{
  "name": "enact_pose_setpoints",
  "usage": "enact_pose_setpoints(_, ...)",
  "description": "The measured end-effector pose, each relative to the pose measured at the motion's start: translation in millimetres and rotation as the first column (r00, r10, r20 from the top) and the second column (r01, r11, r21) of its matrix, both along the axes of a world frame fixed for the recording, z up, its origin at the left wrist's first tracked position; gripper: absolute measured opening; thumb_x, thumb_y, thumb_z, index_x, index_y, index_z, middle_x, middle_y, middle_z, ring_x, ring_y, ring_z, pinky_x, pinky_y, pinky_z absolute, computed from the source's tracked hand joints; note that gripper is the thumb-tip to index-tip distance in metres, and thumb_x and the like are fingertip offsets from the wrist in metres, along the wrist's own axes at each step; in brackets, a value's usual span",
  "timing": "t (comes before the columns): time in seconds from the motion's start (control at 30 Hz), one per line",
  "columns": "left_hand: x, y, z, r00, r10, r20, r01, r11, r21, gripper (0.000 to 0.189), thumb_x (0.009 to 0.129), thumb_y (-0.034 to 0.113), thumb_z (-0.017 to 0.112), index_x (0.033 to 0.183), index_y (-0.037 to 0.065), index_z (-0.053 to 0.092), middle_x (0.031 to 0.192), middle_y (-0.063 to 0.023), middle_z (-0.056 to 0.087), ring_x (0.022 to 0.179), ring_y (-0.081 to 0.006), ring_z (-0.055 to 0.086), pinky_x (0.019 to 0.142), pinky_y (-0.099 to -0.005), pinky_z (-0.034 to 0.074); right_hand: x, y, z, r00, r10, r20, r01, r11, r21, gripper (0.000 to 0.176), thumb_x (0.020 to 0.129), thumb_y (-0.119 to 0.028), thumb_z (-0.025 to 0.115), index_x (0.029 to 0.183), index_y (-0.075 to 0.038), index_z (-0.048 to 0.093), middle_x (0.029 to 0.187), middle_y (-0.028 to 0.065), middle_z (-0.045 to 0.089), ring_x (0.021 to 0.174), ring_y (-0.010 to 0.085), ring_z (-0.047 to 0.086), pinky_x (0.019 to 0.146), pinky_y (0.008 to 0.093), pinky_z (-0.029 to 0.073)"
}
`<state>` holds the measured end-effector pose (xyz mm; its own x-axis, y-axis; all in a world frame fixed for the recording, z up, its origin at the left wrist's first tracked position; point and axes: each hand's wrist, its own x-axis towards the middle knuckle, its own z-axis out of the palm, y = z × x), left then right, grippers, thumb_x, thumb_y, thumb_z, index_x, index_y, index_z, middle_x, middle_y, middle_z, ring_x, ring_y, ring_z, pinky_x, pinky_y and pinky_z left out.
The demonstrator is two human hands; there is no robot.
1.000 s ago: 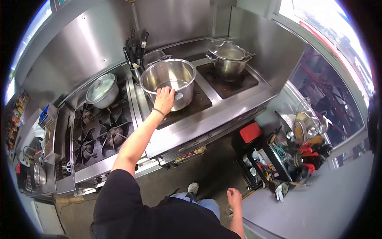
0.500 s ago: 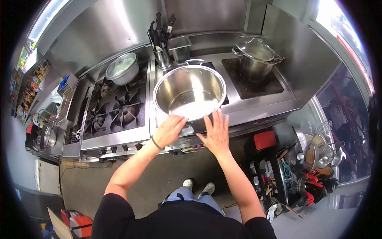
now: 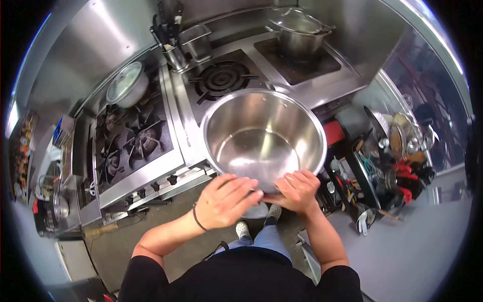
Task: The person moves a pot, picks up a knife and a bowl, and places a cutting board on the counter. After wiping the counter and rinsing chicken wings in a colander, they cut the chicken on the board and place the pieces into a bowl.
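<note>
A large, shiny steel stockpot [image 3: 312,113] hangs over the front edge of the stove, its mouth facing up and tilted toward me. Nothing shows inside it. My left hand [image 3: 224,201] is closed at the near rim, fingers pressed together. Close beside it, my right hand [image 3: 298,191] is curled around the same near side, where the pot's handle is hidden under my fingers. The far loop handle [image 3: 279,88] shows beyond the rim. A round black burner grate [image 3: 221,76] lies uncovered behind the pot.
A lidded steel pot [image 3: 299,38] stands at the back right. Knives in a steel holder [image 3: 176,58] stand beside a rectangular steel container [image 3: 197,43]. A lidded pot [image 3: 128,85] sits on the left range. Utensils [image 3: 397,146] crowd a rack at right.
The stockpot has come off the burner toward me and right, uncovering the grate. My hands went from resting fingers at its near rim to closing on it. My view has turned.
</note>
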<state>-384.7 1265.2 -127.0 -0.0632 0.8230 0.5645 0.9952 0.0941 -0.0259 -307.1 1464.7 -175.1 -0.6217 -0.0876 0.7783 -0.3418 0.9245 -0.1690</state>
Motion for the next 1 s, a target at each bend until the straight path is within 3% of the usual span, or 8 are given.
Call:
enact_pose_setpoints(0.17, 13.6, 36.1, -12.8, 0.966, -0.199, 0.168, 0.205, 0.979, -0.020, 0.033, 0.070, 0.018, 0.069, 0.103, 0.014, 0.066, 0.106, -0.0016, 0.062, 0.099, -0.0175, 0.058, 0.093, -0.0417, 0.041, 68.6, -2.0, -40.0, 0.929, -0.347, 0.127, 0.362, 0.925, -0.119, 0.036, 0.057, -0.037, 0.079, 0.056, -0.014, 0.052, 0.050, 0.0000, 0.050, 0.045, 0.0170, 0.051, 0.045, 0.0295, 0.035)
enact_pose_setpoints(0.27, -0.7, 65.8, -51.2, 0.904, -0.231, 0.359, 0.271, 0.960, -0.065, 0.049, 0.065, 0.025, 0.076, 0.109, 0.012, 0.062, 0.117, -0.0075, 0.056, 0.109, -0.0254, 0.053, 0.096, -0.0460, 0.038, 96.7, 8.8, -104.3, 0.714, -0.558, 0.423, 0.648, 0.755, -0.098, 0.045, 0.058, -0.051, 0.078, 0.056, -0.012, 0.056, 0.053, 0.0046, 0.056, 0.050, 0.0224, 0.058, 0.047, 0.0338, 0.040)
enact_pose_setpoints(0.33, -33.0, 85.3, -84.0, 0.909, -0.186, 0.374, 0.228, 0.971, -0.070, 0.050, 0.062, 0.025, 0.078, 0.107, 0.009, 0.061, 0.116, -0.0098, 0.055, 0.109, -0.0307, 0.052, 0.094, -0.0468, 0.039, 103.1, 21.2, -152.3, 0.259, -0.586, 0.768, 0.891, 0.451, 0.044, 0.055, 0.058, -0.064, 0.072, 0.057, -0.010, 0.060, 0.058, 0.0108, 0.061, 0.058, 0.0294, 0.062, 0.051, 0.0403, 0.045)
enact_pose_setpoints(0.47, -103.6, 121.6, -145.6, 0.924, 0.054, 0.378, -0.005, 0.992, -0.129, 0.038, 0.070, 0.015, 0.073, 0.105, 0.005, 0.062, 0.116, -0.0139, 0.054, 0.113, -0.0343, 0.047, 0.096, -0.0446, 0.038, 123.4, 38.4, -258.9, 0.082, -0.526, 0.847, 0.974, 0.224, 0.045, 0.062, 0.061, -0.071, 0.064, 0.063, -0.009, 0.066, 0.064, 0.0164, 0.063, 0.064, 0.0361, 0.063, 0.055, 0.0475, 0.046)
enact_pose_setpoints(0.67, -153.0, 156.9, -185.2, 0.923, 0.374, 0.088, -0.318, 0.873, -0.371, 0.061, 0.074, 0.024, 0.070, 0.128, 0.010, 0.045, 0.136, -0.0137, 0.038, 0.132, -0.0336, 0.029, 0.107, -0.0534, 0.018, 94.4, 88.2, -365.9, 0.094, -0.377, 0.921, 0.994, 0.089, -0.065, 0.051, 0.068, -0.060, 0.067, 0.064, -0.009, 0.065, 0.065, 0.0165, 0.061, 0.066, 0.0395, 0.060, 0.055, 0.0473, 0.044)
enact_pose_setpoints(0.9, -163.4, 163.3, -212.0, 0.889, 0.449, 0.094, -0.353, 0.800, -0.486, 0.089, 0.066, 0.029, 0.075, 0.139, 0.011, 0.028, 0.147, -0.0228, 0.019, 0.136, -0.0442, 0.015, 0.108, -0.0586, 0.003, 34.2, 186.1, -476.9, 0.258, -0.456, 0.852, 0.909, -0.185, -0.374, 0.046, 0.080, -0.049, 0.063, 0.073, -0.004, 0.068, 0.064, 0.0163, 0.062, 0.065, 0.0357, 0.061, 0.061, 0.0460, 0.044)
enact_pose_setpoints(0.97, -165.1, 165.4, -211.0, 0.890, 0.450, 0.080, -0.355, 0.791, -0.498, 0.090, 0.066, 0.028, 0.075, 0.139, 0.010, 0.027, 0.147, -0.0237, 0.019, 0.136, -0.0452, 0.015, 0.108, -0.0591, 0.004, 20.0, 206.9, -524.1, 0.515, -0.359, 0.779, 0.613, -0.481, -0.627, 0.050, 0.086, -0.046, 0.060, 0.094, 0.002, 0.067, 0.082, 0.0142, 0.067, 0.077, 0.0274, 0.063, 0.073, 0.0438, 0.047)
enact_pose_setpoints(1.0, -165.6, 164.7, -210.5, 0.897, 0.438, 0.067, -0.345, 0.785, -0.514, 0.090, 0.066, 0.028, 0.075, 0.139, 0.010, 0.026, 0.146, -0.0246, 0.019, 0.135, -0.0462, 0.015, 0.108, -0.0597, 0.004, 9.8, 211.2, -547.6, 0.522, -0.347, 0.779, 0.619, -0.474, -0.626, 0.050, 0.086, -0.046, 0.060, 0.094, 0.002, 0.067, 0.082, 0.0142, 0.067, 0.077, 0.0274, 0.063, 0.073, 0.0438, 0.047)
